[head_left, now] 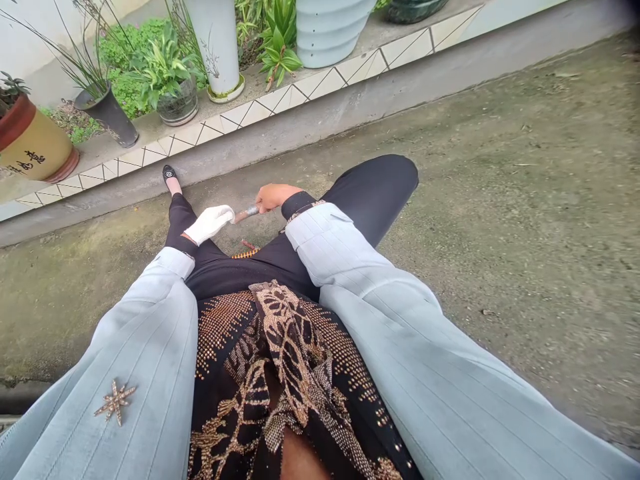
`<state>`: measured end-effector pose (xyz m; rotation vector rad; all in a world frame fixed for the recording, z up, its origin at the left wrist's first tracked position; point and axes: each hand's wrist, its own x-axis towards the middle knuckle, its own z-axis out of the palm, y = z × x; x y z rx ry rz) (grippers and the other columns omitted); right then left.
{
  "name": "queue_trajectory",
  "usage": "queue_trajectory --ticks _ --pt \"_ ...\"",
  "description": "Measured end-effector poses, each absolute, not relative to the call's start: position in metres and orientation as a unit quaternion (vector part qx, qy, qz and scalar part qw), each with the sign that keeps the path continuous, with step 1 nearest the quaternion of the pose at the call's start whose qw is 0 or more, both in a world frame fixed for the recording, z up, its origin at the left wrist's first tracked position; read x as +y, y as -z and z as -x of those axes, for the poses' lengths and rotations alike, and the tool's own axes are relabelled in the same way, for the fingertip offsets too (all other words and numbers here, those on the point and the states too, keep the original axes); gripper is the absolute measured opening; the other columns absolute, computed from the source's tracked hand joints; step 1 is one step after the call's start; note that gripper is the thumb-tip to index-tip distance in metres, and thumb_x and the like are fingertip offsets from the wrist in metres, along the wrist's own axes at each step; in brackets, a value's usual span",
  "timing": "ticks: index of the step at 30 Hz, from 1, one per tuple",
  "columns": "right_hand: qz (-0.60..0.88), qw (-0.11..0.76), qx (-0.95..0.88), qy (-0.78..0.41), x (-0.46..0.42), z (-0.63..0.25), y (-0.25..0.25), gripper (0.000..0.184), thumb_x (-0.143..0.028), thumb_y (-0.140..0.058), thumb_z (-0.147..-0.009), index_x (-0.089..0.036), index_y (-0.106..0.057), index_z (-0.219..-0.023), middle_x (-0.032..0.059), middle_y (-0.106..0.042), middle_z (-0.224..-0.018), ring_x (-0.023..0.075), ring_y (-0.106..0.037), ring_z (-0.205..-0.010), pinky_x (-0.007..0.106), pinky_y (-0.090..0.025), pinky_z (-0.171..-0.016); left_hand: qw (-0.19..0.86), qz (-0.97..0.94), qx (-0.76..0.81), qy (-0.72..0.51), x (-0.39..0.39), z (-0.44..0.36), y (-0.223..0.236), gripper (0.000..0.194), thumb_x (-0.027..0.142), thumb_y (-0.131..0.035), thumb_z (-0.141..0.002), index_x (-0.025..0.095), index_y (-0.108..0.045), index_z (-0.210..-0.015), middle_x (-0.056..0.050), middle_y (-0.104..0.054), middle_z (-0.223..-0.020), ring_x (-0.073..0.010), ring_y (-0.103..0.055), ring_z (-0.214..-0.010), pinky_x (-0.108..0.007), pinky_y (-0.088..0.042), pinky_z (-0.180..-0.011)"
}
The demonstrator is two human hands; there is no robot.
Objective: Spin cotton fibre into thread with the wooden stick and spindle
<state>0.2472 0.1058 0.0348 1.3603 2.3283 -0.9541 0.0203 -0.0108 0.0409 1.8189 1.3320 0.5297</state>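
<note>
My left hand (210, 224) wears a white glove and is closed on one end of a short brown rod (243, 215) with a silvery band. The bare fingers of my right hand (273, 196) wrap round its other end, by the band. Between the two hands only a short length of the rod shows, so what kind of tool it is stays unclear. Below it, between my legs, lies an orange-and-black striped thing (245, 254), partly hidden by my dark trousers. A small reddish piece (248, 245) is just above that.
A low ledge with a tiled edge (255, 112) runs across ahead. On it stand a yellow-brown pot (37, 143), a dark tilted pot (113, 117), a clear planter (179, 103) and white containers (214, 43). Mossy concrete ground (510, 200) spreads to the right.
</note>
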Motion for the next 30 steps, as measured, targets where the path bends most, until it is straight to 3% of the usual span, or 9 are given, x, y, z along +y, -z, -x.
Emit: queue_trajectory --ticks 2,5,9,11,15,17,20,25,30 --pt "-0.415 0.209 0.785 0.41 0.104 -0.246 -0.028 0.03 -0.026 -0.096 -0.071 -0.011 -0.083 -0.094 0.004 -0.07 -0.072 0.0175 -0.064 -0.07 0.031 -0.051 -0.073 0.384 -0.721 0.535 -0.216 -0.008 -0.017 -0.042 0.031 0.045 -0.056 -0.095 0.018 -0.065 -0.083 0.001 -0.056 -0.07 -0.0136 -0.045 -0.063 -0.027 -0.035 -0.061" --pt "-0.345 0.254 0.757 0.493 0.1 -0.246 -0.024 0.037 -0.032 -0.097 -0.065 -0.011 -0.078 -0.089 -0.0028 -0.064 -0.065 0.0123 -0.058 -0.064 0.027 -0.048 -0.069 0.373 -0.714 0.548 -0.224 -0.004 -0.014 -0.043 0.027 0.04 -0.056 -0.094 0.018 -0.064 -0.081 0.0 -0.058 -0.072 -0.0135 -0.045 -0.064 -0.027 -0.036 -0.062" --pt "-0.237 0.215 0.749 0.58 0.097 -0.249 -0.037 0.045 -0.039 -0.095 -0.067 -0.012 -0.078 -0.099 -0.0043 -0.066 -0.071 0.0098 -0.057 -0.066 0.023 -0.045 -0.069 0.353 -0.667 0.591 -0.284 0.003 -0.011 -0.04 0.026 0.035 -0.056 -0.095 0.018 -0.062 -0.077 0.0 -0.056 -0.068 -0.0125 -0.043 -0.061 -0.027 -0.035 -0.059" --pt "-0.191 0.098 0.745 0.632 0.096 -0.251 -0.046 0.045 -0.037 -0.093 -0.07 -0.014 -0.077 -0.105 -0.0037 -0.067 -0.075 0.0102 -0.057 -0.069 0.023 -0.045 -0.07 0.353 -0.624 0.622 -0.314 0.004 -0.011 -0.036 0.025 0.033 -0.056 -0.096 0.019 -0.061 -0.075 0.001 -0.054 -0.065 -0.0121 -0.043 -0.058 -0.026 -0.035 -0.057" --pt "-0.234 -0.26 0.66 0.665 0.098 -0.255 -0.057 0.026 -0.032 -0.082 -0.084 -0.016 -0.066 -0.097 -0.0003 -0.064 -0.08 0.0109 -0.052 -0.071 0.023 -0.047 -0.069 0.438 -0.609 0.594 -0.291 -0.004 -0.018 -0.026 0.027 0.039 -0.058 -0.099 0.019 -0.064 -0.08 0.003 -0.047 -0.059 -0.0111 -0.041 -0.052 -0.024 -0.036 -0.054" --pt "-0.331 -0.329 0.624 0.627 0.101 -0.255 -0.055 0.016 -0.027 -0.074 -0.091 -0.017 -0.062 -0.093 0.0011 -0.062 -0.08 0.0117 -0.051 -0.07 0.023 -0.047 -0.068 0.478 -0.633 0.554 -0.255 -0.009 -0.024 -0.023 0.029 0.041 -0.06 -0.099 0.018 -0.066 -0.082 0.004 -0.046 -0.058 -0.0105 -0.04 -0.051 -0.023 -0.034 -0.052" --pt "-0.492 -0.242 0.651 0.525 0.107 -0.253 -0.05 0.006 -0.017 -0.069 -0.094 -0.015 -0.069 -0.1 0.0015 -0.061 -0.078 0.0131 -0.053 -0.069 0.025 -0.046 -0.07 0.482 -0.657 0.531 -0.23 -0.014 -0.029 -0.024 0.029 0.04 -0.058 -0.098 0.017 -0.066 -0.082 0.003 -0.049 -0.06 -0.0105 -0.04 -0.051 -0.024 -0.032 -0.053" --pt "-0.536 -0.041 0.781 0.318 0.11 -0.25 -0.046 0.036 -0.026 -0.08 -0.092 -0.019 -0.082 -0.127 0.0091 -0.076 -0.106 0.0232 -0.067 -0.098 0.031 -0.048 -0.085 0.403 -0.701 0.545 -0.223 -0.013 -0.026 -0.032 0.027 0.037 -0.055 -0.097 0.018 -0.065 -0.08 0.002 -0.053 -0.063 -0.0129 -0.041 -0.058 -0.027 -0.034 -0.061" --pt "-0.421 0.163 0.795 0.405 0.102 -0.248 -0.04 0.036 -0.026 -0.091 -0.079 -0.016 -0.086 -0.114 0.0023 -0.073 -0.08 0.0183 -0.066 -0.079 0.03 -0.047 -0.079 0.313 -0.734 0.568 -0.202 -0.007 -0.018 -0.04 0.021 0.032 -0.055 -0.093 0.019 -0.066 -0.08 -0.002 -0.066 -0.078 -0.0171 -0.054 -0.074 -0.029 -0.041 -0.075"
